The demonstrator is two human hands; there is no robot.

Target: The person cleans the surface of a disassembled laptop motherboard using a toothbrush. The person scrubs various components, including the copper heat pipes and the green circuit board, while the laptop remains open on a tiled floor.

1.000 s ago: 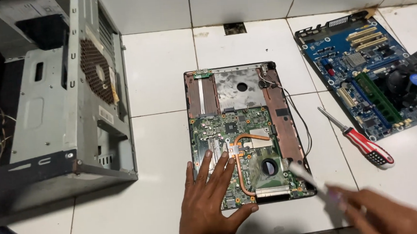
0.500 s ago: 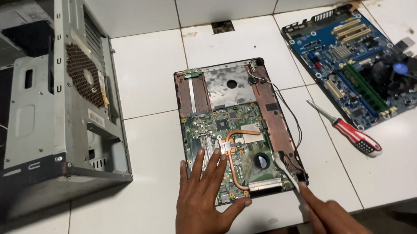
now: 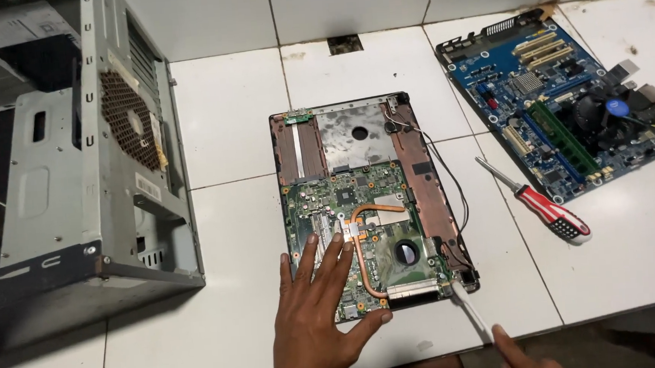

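Observation:
An opened laptop base (image 3: 417,163) lies on the white tiled surface, its green board (image 3: 321,203), copper heat pipe (image 3: 361,242) and fan (image 3: 406,253) exposed. My left hand (image 3: 316,313) rests flat on the near left part of the board, fingers spread. At the bottom edge, my right hand (image 3: 523,354) is mostly out of frame and holds a slim white-handled tool (image 3: 472,311). The tool's tip touches the base's near right corner.
A grey desktop computer case (image 3: 76,169) lies open at the left. A blue desktop motherboard (image 3: 565,109) lies at the far right, with a red-and-black screwdriver (image 3: 541,207) beside it. The tiled edge drops off at the near right.
My right hand has pulled back toward the bottom edge, and the white tool's tip has settled on the laptop's near right corner. The left hand stays on the board.

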